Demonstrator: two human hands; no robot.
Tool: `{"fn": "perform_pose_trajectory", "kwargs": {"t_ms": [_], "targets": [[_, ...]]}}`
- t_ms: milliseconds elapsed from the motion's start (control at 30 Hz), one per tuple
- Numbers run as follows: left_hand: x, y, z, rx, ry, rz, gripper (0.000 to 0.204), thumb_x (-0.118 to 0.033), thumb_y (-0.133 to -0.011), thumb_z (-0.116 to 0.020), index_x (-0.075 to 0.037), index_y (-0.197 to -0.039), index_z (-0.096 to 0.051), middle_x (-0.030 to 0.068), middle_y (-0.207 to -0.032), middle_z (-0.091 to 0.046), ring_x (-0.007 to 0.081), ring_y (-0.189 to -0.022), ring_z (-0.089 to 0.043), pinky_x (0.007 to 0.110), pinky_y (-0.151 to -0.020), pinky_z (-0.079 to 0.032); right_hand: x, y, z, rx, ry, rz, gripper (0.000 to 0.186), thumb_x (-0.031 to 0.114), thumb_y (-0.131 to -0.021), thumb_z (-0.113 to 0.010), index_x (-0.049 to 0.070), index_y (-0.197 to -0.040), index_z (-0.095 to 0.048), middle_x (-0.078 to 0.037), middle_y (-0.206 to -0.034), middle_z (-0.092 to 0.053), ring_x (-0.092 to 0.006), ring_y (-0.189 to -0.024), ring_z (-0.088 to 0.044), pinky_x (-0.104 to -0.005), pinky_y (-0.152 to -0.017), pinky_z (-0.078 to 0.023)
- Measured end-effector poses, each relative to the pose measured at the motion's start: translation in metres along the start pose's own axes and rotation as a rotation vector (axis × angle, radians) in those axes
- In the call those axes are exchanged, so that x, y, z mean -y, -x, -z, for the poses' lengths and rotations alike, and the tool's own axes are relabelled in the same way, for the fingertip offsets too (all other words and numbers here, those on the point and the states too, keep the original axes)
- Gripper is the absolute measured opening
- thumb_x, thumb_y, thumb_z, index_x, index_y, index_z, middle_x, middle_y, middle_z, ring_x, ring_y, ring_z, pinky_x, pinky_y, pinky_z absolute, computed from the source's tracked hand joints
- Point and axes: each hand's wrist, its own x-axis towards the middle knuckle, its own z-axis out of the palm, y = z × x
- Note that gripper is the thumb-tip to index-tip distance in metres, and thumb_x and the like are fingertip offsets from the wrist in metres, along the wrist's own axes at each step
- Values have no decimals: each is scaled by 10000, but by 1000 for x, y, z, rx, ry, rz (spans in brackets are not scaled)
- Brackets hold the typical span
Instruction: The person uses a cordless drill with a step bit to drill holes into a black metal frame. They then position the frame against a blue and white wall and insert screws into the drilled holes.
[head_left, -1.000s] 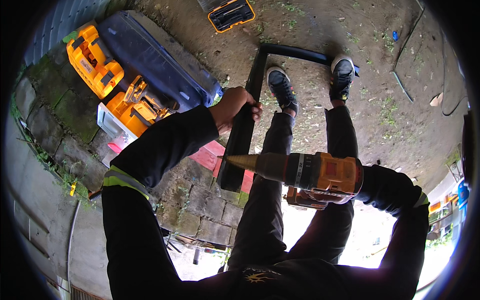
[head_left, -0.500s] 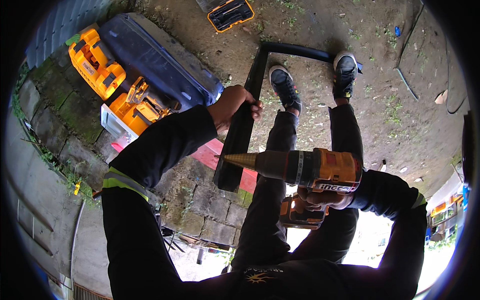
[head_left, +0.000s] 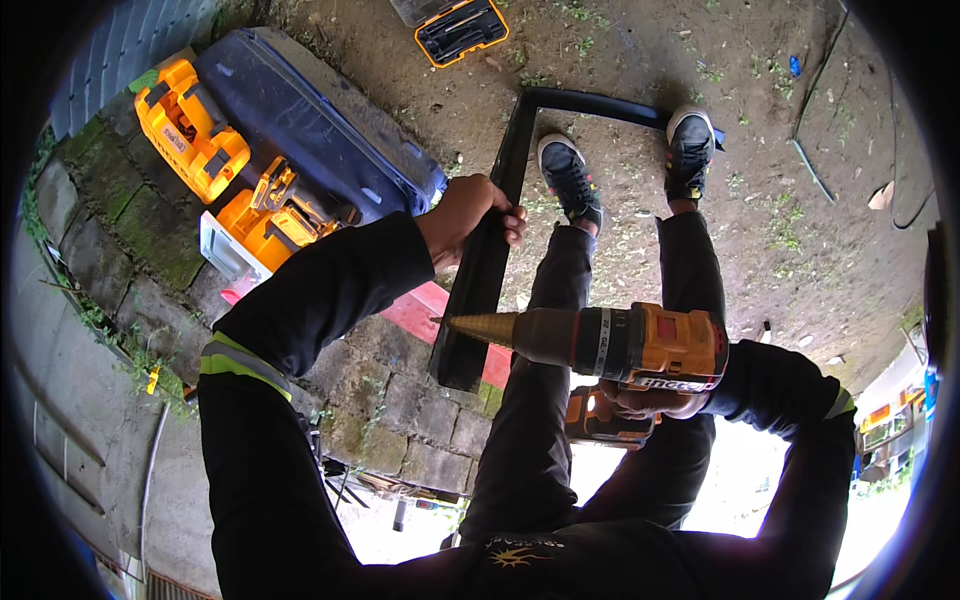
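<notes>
My left hand (head_left: 468, 212) grips the upper part of a black L-shaped metal channel (head_left: 488, 262) that leans from a low stone wall (head_left: 400, 400) down to the dirt by my feet. My right hand (head_left: 648, 400) holds an orange and black cordless drill (head_left: 640, 346) by its handle. The drill carries a gold stepped cone bit (head_left: 480, 326), and the bit's tip points left at the side of the channel, just touching or a hair off it. My two dark shoes (head_left: 570, 178) stand on the ground beside the channel's far bend.
On the wall to the left lie a dark blue case (head_left: 320, 130), yellow tool cases (head_left: 190, 135) and a red strip (head_left: 425, 310). An open yellow-rimmed bit case (head_left: 460, 28) lies on the dirt at the top. Thin cables (head_left: 815, 100) run at the upper right.
The drill has shifted slightly right and down across the frames, its bit tip staying at the channel's side. My left hand keeps its grip on the channel.
</notes>
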Motion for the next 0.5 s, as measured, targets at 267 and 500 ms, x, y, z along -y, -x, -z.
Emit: {"fn": "perform_pose_trajectory", "kwargs": {"t_ms": [267,500], "targets": [[4,-1,4,7,-7,-23,85,25,-873,-420,21,-958,-424,139,-859,-509,193,-690,-478,373,-625,-446,-10,2,6,49,73,84,275,166,-989,-652,66,-1244,-626,-65,-1058,-695,-157,-910,-670,-326,-776,-546],[1,0,2,1,-15,-41,72,10,-884,-432,26,-953,-444,137,-855,-511,197,-698,-484,374,-635,-447,5,1,-10,-12,-630,-172,301,134,-968,-708,69,-1246,-616,-62,-1089,-690,-151,-959,-672,-321,-813,-551]]}}
